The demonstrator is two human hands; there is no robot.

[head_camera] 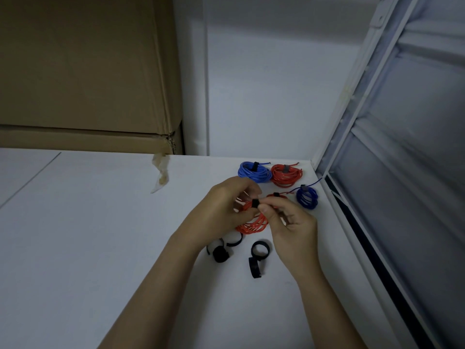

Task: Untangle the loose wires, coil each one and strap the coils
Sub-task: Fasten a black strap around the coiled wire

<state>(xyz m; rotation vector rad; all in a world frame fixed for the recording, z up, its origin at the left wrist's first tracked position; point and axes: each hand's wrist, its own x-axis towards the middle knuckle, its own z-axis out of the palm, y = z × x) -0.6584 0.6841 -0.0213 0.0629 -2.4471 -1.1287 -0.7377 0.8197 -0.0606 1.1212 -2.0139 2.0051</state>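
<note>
I hold a red wire coil (253, 225) just above the white table (75, 235). My left hand (224, 205) grips the coil from the left. My right hand (289, 220) pinches a black strap (255, 204) wrapped over the coil's top. Behind it lie strapped coils: a blue coil (254, 171), a red coil (286, 175), a dark blue coil (307, 197) and a further red coil (276, 196), mostly hidden by my fingers. Loose black straps lie in front, one at the left (220, 253) and one at the right (259, 255).
A large cardboard box (83, 71) stands at the back left, with a scrap of torn tape (161, 172) hanging from it onto the table. A white window frame (352, 137) runs along the table's right edge. A white wall rises behind the coils.
</note>
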